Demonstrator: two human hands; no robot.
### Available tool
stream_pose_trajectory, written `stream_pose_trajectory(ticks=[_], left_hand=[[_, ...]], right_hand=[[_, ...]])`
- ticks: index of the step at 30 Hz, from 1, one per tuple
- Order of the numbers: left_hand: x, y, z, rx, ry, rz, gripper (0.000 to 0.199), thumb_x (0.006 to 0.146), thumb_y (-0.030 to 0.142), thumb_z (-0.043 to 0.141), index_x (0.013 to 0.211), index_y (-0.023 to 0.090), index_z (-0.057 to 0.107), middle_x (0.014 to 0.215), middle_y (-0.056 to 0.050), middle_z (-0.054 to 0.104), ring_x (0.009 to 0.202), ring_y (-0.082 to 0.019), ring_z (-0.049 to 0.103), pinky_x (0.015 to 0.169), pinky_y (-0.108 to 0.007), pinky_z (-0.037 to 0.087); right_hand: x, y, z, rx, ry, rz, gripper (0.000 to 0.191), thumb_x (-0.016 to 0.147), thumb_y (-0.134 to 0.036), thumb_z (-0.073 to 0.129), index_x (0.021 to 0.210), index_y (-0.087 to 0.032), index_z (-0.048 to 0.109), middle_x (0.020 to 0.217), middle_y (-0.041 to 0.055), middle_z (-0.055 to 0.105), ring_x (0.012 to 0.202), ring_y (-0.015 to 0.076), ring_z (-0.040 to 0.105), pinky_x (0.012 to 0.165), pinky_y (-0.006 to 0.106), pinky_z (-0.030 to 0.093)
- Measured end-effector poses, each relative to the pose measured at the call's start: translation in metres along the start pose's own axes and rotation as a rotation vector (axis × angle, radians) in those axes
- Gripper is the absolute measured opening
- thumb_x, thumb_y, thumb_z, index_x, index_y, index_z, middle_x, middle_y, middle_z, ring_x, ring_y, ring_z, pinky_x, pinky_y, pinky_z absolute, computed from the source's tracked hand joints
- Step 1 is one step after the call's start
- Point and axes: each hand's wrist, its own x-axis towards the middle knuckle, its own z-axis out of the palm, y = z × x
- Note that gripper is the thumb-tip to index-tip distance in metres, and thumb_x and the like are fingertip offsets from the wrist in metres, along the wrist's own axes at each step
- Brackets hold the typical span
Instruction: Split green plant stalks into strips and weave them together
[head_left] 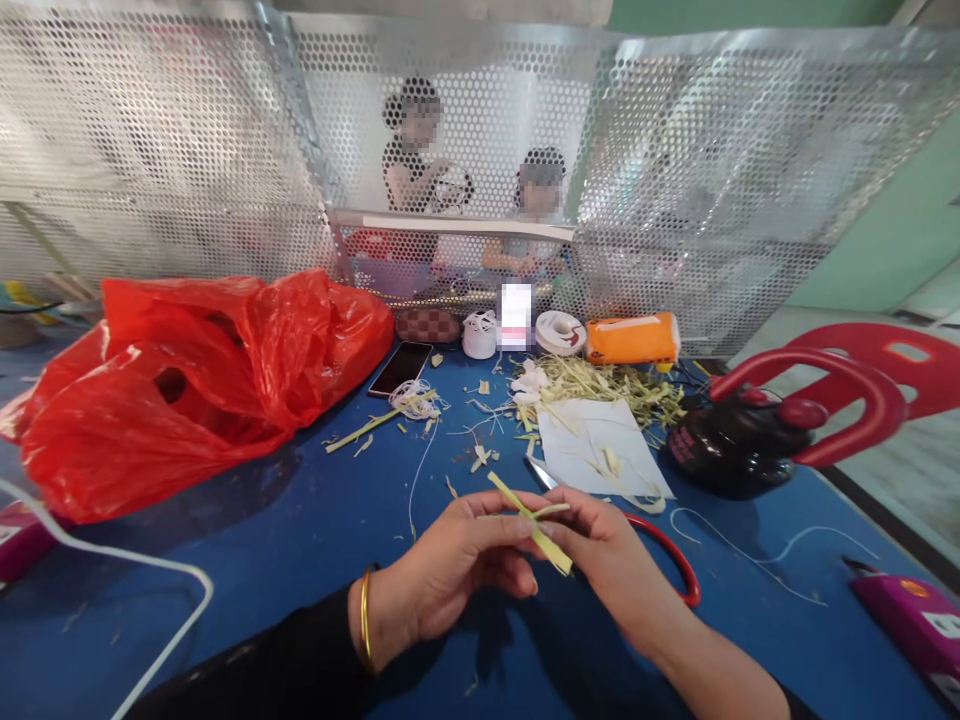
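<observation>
Between my two hands, above the blue table, is a yellow-green strip of dried plant leaf (553, 550), with a second strip crossing it. My left hand (457, 560) pinches the crossing between thumb and fingers; a gold bangle circles that wrist. My right hand (604, 545) grips the strips from the other side, its fingertips close to the left ones. Partly hidden behind the right hand lie scissors with red handles (686, 575); a blade tip shows beyond the fingers. Just past them lies a white paper sheet (592, 430) with leaf scraps on it.
A heap of dried strips (615, 385) lies behind the paper. Left stands a red plastic bag (225, 370), near a phone (401, 369) and tangled white string (415, 398). Right are a black kettle (727, 450) and a purple tool (911, 620). Two people sit behind the perforated screen (465, 60).
</observation>
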Motion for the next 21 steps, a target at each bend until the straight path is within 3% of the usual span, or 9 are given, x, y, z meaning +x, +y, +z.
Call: stream_pose_trajectory(ticks=[9, 15, 21], left_hand=[[-0.0022, 0.0013, 0.0031, 0.067, 0.105, -0.017, 0.027, 0.068, 0.024, 0.074, 0.091, 0.011, 0.066, 0.071, -0.005, 0.069, 0.048, -0.008, 0.059, 0.050, -0.018, 0.045], [-0.0007, -0.0004, 0.0002, -0.015, 0.008, 0.016, 0.020, 0.067, 0.020, 0.072, 0.083, 0.012, 0.063, 0.065, -0.006, 0.068, 0.050, -0.010, 0.059, 0.050, -0.018, 0.044], [0.0038, -0.0012, -0.0012, -0.102, 0.073, 0.015, 0.018, 0.065, 0.018, 0.073, 0.080, 0.013, 0.065, 0.053, 0.000, 0.063, 0.040, -0.008, 0.052, 0.045, -0.018, 0.040]], right_hand=[[-0.0022, -0.0011, 0.0021, 0.004, 0.020, -0.022, 0.011, 0.076, -0.028, 0.067, 0.074, -0.018, 0.065, 0.065, -0.0025, 0.064, 0.064, 0.0132, 0.058, 0.062, 0.024, 0.044], [-0.0024, -0.0032, -0.0005, 0.078, -0.024, -0.010, 0.019, 0.073, -0.033, 0.073, 0.069, -0.017, 0.064, 0.062, -0.0021, 0.063, 0.060, 0.0120, 0.056, 0.061, 0.024, 0.044], [-0.0027, -0.0052, -0.0010, 0.031, 0.027, -0.026, 0.017, 0.073, -0.030, 0.072, 0.066, -0.017, 0.064, 0.059, -0.0024, 0.061, 0.058, 0.0112, 0.053, 0.059, 0.023, 0.043]])
